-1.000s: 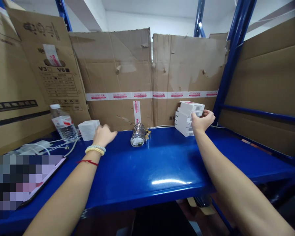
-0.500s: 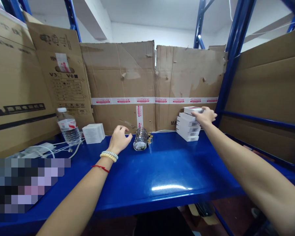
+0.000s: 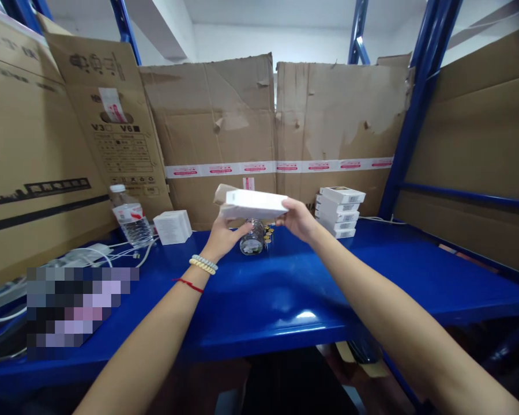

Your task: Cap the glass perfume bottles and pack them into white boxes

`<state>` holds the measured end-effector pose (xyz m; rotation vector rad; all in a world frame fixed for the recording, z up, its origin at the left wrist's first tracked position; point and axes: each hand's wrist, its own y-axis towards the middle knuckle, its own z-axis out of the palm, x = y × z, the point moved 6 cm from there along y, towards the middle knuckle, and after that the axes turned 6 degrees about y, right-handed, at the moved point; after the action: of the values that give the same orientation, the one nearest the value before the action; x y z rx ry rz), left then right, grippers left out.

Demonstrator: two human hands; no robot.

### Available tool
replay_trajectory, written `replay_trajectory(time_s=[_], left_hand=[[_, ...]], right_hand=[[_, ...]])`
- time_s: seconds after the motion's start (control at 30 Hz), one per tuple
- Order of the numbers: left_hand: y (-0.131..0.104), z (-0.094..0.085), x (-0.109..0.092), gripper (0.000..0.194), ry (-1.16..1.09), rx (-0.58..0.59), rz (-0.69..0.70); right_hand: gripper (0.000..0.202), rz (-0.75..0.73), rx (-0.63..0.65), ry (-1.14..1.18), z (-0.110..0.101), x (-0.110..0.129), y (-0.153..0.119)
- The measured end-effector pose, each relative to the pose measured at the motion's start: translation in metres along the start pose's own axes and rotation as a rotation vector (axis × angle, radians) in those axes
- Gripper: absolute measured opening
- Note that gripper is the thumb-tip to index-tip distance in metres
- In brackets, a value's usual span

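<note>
Holding the white box (image 3: 259, 202) well at this point calls, we judge, for even support at both ends, as we have it raised above the blue shelf (image 3: 259, 311), between the white block (image 3: 173, 227) and the stack of white boxes (image 3: 339, 210). Our right hand (image 3: 300, 219) pinches its right end between thumb and fingers, while our left hand (image 3: 225, 236) meets the other end, its thumb apart below; how firmly those blurred fingers grip, we cannot tell. We would press lightly, sparing the card, and stay clear of the clear bottle (image 3: 251, 242) behind.
</note>
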<state>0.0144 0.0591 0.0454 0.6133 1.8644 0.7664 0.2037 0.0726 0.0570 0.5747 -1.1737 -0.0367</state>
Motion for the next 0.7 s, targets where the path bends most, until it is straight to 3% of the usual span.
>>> replay_trajectory(time_s=[0.1, 0.2, 0.3, 0.37, 0.43, 0.47, 0.57, 0.7], left_hand=[[0.001, 0.002, 0.006, 0.051, -0.328, -0.002, -0.122], [0.005, -0.005, 0.01, 0.048, -0.504, -0.043, -0.222], [0.013, -0.029, 0.023, 0.044, -0.509, -0.223, -0.268], [0.014, -0.052, 0.039, 0.042, -0.436, -0.404, -0.27], [0.011, -0.069, 0.061, 0.042, -0.314, -0.503, -0.336], [0.009, -0.074, 0.073, 0.042, -0.268, -0.509, -0.377], [0.001, -0.076, 0.103, 0.041, -0.17, -0.372, -0.511], [-0.009, -0.075, 0.12, 0.047, -0.1, -0.262, -0.596]], right_hand=[[0.039, 0.159, 0.111, 0.099, 0.015, -0.031, -0.005], [0.046, 0.235, 0.068, 0.016, 0.007, -0.051, -0.009], [0.038, 0.107, -0.027, -0.378, -0.016, -0.057, -0.013], [0.026, -0.063, -0.006, -0.766, -0.024, -0.058, -0.016], [0.028, -0.153, 0.05, -1.029, -0.027, -0.064, -0.02], [0.034, -0.163, 0.074, -1.106, -0.028, -0.068, -0.021], [0.046, -0.128, 0.113, -1.206, -0.028, -0.079, -0.021], [0.041, -0.096, 0.188, -1.245, -0.022, -0.084, -0.019]])
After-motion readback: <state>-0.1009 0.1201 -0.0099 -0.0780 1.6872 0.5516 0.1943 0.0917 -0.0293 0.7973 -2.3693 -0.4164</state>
